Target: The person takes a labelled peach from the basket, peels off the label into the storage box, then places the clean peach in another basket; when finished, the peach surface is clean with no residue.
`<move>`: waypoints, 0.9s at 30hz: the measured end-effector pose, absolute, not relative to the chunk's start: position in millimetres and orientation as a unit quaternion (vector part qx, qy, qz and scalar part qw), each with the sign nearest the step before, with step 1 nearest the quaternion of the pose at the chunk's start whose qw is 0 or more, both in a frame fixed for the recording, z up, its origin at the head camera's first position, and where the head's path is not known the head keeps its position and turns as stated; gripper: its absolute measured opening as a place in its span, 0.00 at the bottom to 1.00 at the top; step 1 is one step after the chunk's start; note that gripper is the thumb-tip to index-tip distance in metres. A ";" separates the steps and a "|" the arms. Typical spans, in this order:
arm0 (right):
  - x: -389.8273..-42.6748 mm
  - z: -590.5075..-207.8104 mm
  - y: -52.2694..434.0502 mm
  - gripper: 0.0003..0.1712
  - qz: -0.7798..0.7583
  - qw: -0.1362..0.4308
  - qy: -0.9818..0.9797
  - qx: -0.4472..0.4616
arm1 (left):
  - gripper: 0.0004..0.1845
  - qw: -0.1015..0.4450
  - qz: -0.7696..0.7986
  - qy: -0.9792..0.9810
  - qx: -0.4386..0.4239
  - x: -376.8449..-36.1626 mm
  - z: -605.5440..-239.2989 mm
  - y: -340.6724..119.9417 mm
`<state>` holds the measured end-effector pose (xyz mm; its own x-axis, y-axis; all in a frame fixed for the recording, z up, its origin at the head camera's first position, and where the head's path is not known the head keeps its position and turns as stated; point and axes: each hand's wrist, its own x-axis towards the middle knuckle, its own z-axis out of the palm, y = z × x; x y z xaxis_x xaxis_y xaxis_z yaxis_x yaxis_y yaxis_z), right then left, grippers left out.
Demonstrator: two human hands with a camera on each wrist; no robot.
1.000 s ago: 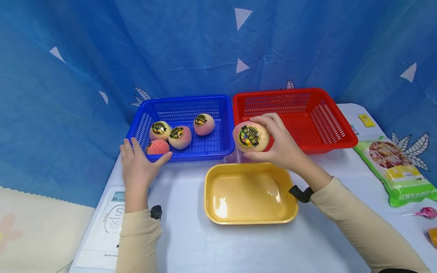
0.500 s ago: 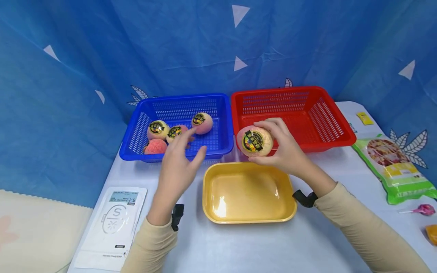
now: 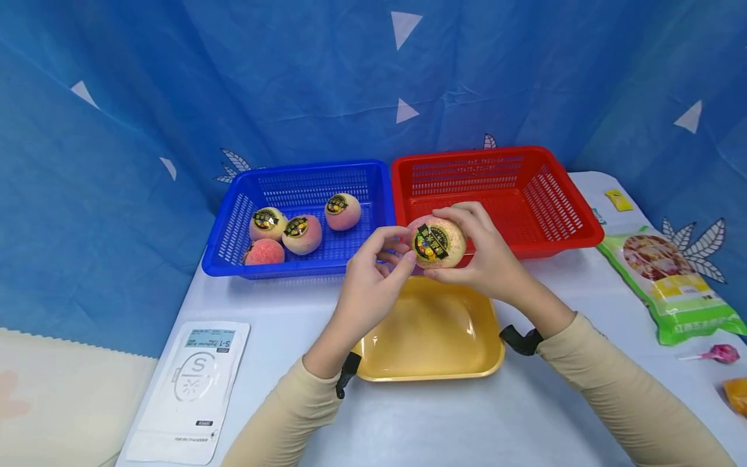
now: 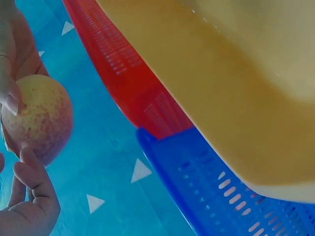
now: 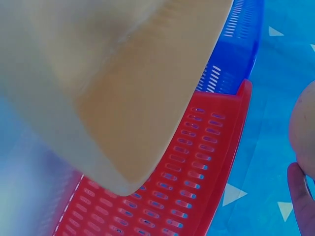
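A yellow-pink peach (image 3: 440,242) with a black round sticker is held up over the back rim of a yellow tray (image 3: 432,337). My right hand (image 3: 487,253) grips its right side between thumb and fingers. On the other side, the curled fingers and thumb of my left hand (image 3: 373,279) are at its left edge. In the left wrist view the peach (image 4: 44,123) sits between both hands, a left fingertip at its lower edge. The right wrist view catches only part of the peach (image 5: 305,130) and one finger (image 5: 298,187).
Several peaches (image 3: 302,235) lie in a blue basket (image 3: 213,256) at the back left. A red basket (image 3: 548,220) stands beside it. White pouch (image 3: 189,389) lies at left; a green food bag (image 3: 671,282), lollipop (image 3: 723,353) and yellow packet (image 3: 618,200) at right.
My left hand has left the blue basket's front edge and moved right to the peach. My right hand, still gripping the peach, has shifted only slightly.
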<state>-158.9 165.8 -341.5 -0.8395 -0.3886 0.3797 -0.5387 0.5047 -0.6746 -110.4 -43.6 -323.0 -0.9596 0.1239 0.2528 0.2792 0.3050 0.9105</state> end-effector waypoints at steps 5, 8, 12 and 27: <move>-158.7 -342.2 166.9 0.48 0.418 0.096 -0.860 0.275 | 0.14 0.059 -0.582 -0.801 -0.126 -110.8 -324.0 -39.9; -158.3 -342.3 167.4 0.48 0.415 0.099 -0.861 0.279 | 0.14 0.054 -0.587 -0.798 -0.122 -110.4 -323.8 -38.2; -157.6 -342.3 167.7 0.48 0.410 0.100 -0.863 0.279 | 0.14 0.048 -0.597 -0.793 -0.116 -111.0 -323.9 -36.3; -155.5 -344.6 168.0 0.47 0.380 0.116 -0.869 0.293 | 0.13 0.009 -0.643 -0.759 -0.098 -114.5 -324.7 -34.8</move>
<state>-155.5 168.0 -344.6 -0.8006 -0.4218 0.4255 -0.5988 0.5391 -0.5923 -114.5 -34.8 -324.7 -0.9808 0.1371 0.1384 0.1590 0.1529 0.9754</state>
